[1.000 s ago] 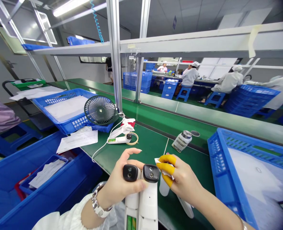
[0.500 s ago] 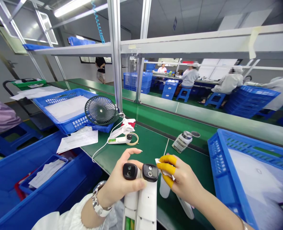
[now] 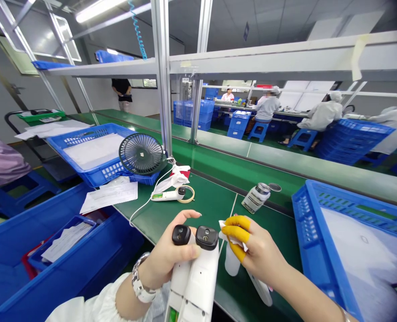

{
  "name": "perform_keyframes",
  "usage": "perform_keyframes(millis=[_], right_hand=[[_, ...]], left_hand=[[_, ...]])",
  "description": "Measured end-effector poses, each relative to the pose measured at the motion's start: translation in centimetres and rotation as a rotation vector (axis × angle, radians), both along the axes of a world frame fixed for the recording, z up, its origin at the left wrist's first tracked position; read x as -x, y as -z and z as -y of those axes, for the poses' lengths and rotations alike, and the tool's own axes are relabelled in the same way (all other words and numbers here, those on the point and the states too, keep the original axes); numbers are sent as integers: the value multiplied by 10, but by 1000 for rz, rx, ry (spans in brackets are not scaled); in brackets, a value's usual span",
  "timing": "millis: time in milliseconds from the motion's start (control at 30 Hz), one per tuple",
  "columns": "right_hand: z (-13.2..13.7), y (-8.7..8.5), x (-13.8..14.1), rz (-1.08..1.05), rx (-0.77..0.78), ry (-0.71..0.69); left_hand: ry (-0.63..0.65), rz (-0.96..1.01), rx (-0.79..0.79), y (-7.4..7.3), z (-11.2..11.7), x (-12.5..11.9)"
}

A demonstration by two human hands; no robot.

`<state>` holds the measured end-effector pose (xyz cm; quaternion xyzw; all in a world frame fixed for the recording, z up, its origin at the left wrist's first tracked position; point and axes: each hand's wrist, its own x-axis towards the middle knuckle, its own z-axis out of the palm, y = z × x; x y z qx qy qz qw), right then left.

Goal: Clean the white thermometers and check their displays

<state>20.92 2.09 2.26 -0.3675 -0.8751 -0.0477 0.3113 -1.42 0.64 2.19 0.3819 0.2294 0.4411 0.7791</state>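
My left hand (image 3: 173, 250) is wrapped round two white handheld devices side by side, which look like infrared thermometers. One thermometer (image 3: 198, 277) has a square black head with two small round windows. Its neighbour (image 3: 180, 279) has a similar black head, and green shows in an opening near the bottom of the picture. Yellow finger cots cover several fingers of my right hand (image 3: 255, 246), which pinches a crumpled white wipe (image 3: 222, 226) just right of the black heads. Below that hand stand a whitish bottle (image 3: 232, 261) and, partly hidden, another white device (image 3: 261, 290).
A labelled bottle (image 3: 256, 199) leans on the green bench beside a round lid (image 3: 275, 187). Further left lie another white device (image 3: 166, 196), a tape roll (image 3: 188, 200) and a black fan (image 3: 141, 153). Blue crates (image 3: 305, 241) flank the bench. Several people sit beyond.
My left hand has tilted the two thermometers, so their heads face more upward and their lower ends have swung left. The right hand with the wipe has barely moved. A distant standing person has shifted left.
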Motion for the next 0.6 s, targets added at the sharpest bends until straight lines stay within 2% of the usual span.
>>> perform_keyframes(millis=[300, 600], right_hand=[[3, -3, 0, -84, -13, 14], [9, -13, 0, -197, -113, -7]], left_hand=[[14, 35, 106, 4, -1, -4], [11, 10, 159, 11, -2, -6]])
